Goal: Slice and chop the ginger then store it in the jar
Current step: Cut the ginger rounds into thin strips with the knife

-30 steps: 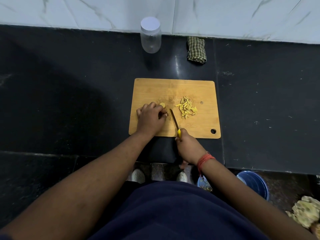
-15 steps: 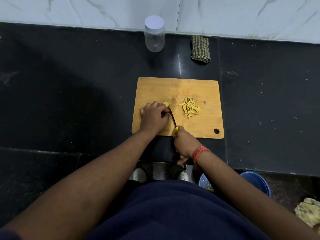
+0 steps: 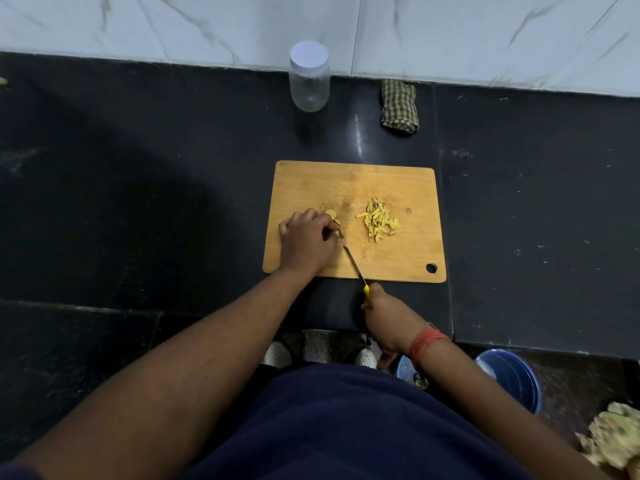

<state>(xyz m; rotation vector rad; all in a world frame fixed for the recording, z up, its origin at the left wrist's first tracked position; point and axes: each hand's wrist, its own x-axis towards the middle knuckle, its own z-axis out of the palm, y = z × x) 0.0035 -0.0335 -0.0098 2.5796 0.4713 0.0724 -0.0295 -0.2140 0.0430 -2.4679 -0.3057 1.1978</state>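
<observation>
A wooden cutting board point(image 3: 398, 188) lies on the black counter. On its left part my left hand point(image 3: 306, 239) presses down on a yellow piece of ginger point(image 3: 331, 214), mostly hidden under my fingers. A pile of chopped ginger strips point(image 3: 377, 220) sits in the board's middle. My right hand point(image 3: 388, 315) grips the yellow handle of a small knife point(image 3: 353, 263); its blade points up-left, tip just right of my left fingers. A clear plastic jar point(image 3: 309, 77) with a white lid on stands at the back by the wall.
A folded green checked cloth point(image 3: 398, 107) lies right of the jar against the marble wall. Below the counter edge are a blue bucket point(image 3: 512, 379), my shoes and a pale lump point(image 3: 613, 438) at the lower right.
The knife has drawn back toward me, away from the ginger; my right hand now sits off the board's front edge. My left hand stays on the ginger piece.
</observation>
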